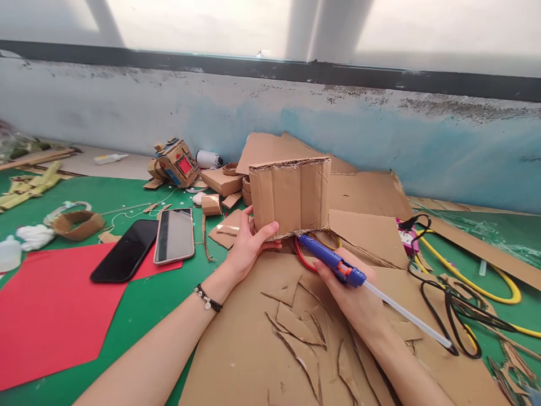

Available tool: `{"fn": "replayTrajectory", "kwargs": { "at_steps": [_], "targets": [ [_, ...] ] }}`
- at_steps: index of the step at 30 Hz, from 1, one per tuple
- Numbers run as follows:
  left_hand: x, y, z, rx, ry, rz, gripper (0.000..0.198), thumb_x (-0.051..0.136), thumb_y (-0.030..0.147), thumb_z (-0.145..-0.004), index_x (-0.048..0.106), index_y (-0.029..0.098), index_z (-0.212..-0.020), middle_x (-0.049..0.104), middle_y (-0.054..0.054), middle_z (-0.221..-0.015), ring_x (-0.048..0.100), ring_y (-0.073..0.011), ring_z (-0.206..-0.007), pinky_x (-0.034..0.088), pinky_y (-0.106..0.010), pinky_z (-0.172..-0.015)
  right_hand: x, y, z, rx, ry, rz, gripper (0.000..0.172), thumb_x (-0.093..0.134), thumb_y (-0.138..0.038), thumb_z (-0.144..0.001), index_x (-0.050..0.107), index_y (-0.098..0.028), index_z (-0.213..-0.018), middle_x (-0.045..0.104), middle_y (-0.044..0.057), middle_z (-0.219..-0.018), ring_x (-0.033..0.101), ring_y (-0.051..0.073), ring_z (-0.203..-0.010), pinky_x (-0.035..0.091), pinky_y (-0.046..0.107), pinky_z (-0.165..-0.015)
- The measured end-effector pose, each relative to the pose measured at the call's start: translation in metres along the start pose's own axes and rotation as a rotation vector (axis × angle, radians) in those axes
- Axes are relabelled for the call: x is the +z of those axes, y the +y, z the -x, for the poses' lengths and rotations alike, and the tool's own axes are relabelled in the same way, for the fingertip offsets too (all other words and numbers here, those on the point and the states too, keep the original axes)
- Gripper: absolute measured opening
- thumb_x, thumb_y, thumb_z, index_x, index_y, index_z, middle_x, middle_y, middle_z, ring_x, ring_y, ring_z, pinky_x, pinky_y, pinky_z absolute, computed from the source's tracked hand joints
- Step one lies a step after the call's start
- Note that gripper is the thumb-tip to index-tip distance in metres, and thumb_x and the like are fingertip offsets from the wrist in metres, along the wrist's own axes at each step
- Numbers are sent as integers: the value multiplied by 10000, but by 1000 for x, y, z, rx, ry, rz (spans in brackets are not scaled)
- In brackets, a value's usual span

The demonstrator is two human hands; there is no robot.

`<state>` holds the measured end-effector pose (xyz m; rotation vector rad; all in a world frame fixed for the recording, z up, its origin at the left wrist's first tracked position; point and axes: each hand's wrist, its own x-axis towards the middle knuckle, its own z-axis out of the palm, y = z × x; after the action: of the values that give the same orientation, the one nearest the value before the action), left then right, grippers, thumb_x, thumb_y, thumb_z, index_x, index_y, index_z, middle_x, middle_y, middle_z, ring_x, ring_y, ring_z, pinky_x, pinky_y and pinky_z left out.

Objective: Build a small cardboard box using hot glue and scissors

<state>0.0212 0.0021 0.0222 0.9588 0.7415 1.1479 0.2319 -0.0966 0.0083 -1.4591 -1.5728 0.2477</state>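
Note:
My left hand (252, 243) grips a cardboard box (291, 194) by its lower left corner, thumb on the front face, holding it above the work surface. In my right hand (353, 290) is a blue hot glue gun (327, 256), its front end close to the box's lower edge; whether the nozzle touches is hidden. A long translucent glue stick (409, 316) sticks out of the gun's rear. Below both hands lies a large cardboard sheet (236, 338) with several cut scraps (298, 324) on it. Parts of red-handled scissors (303, 259) seem to show beneath the gun.
Two phones, one black (124, 251) and one lighter (174, 235), lie at left by red paper (63, 310). A cardboard model (177, 163) and cardboard sheets (367, 194) stand near the wall. Black cable (448, 307) and yellow cable (473, 276) tangle at right by a pink power strip (408, 237).

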Motion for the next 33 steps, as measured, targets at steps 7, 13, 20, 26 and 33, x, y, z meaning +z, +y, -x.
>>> {"fn": "replayTrajectory", "kwargs": {
  "at_steps": [7, 13, 20, 26, 33],
  "targets": [
    [0, 0, 0, -1, -6, 16, 743, 925, 413, -797, 418, 302, -1328, 676, -59, -1312, 717, -164, -877, 665, -324, -712, 2, 6, 0, 86, 11, -37, 461, 723, -592, -973, 563, -230, -734, 445, -64, -619, 410, 114, -536, 333, 270, -509],
    [0, 0, -1, 0, -8, 23, 735, 922, 410, -802, 417, 303, -1325, 680, -46, -1284, 705, -155, -863, 658, -316, -708, 4, 8, 2, 136, 23, -71, 523, 774, -625, -923, 511, -233, -699, 446, -64, -617, 407, 113, -542, 316, 270, -507],
    [0, -1, -1, -1, 5, 21, 740, 925, 403, -801, 412, 304, -1325, 683, -46, -1274, 703, -164, -876, 663, -340, -734, 2, 5, 1, 147, 48, -81, 498, 765, -596, -934, 517, -237, -692, 435, -59, -614, 384, 117, -544, 296, 275, -499],
    [-1, -1, -2, -11, -1, 13, 778, 932, 412, -795, 395, 305, -1348, 688, -52, -1278, 714, -172, -880, 666, -355, -744, 1, -3, -2, 169, 80, -70, 528, 764, -633, -909, 499, -247, -667, 411, -63, -583, 356, 117, -523, 288, 281, -483],
    [0, -1, -2, -3, -4, 9, 759, 930, 409, -792, 408, 303, -1332, 688, -64, -1333, 724, -172, -872, 672, -350, -722, 4, -8, -1, 196, 109, -77, 556, 759, -679, -887, 505, -244, -655, 417, -60, -567, 374, 118, -517, 297, 284, -484]
  ]
}}
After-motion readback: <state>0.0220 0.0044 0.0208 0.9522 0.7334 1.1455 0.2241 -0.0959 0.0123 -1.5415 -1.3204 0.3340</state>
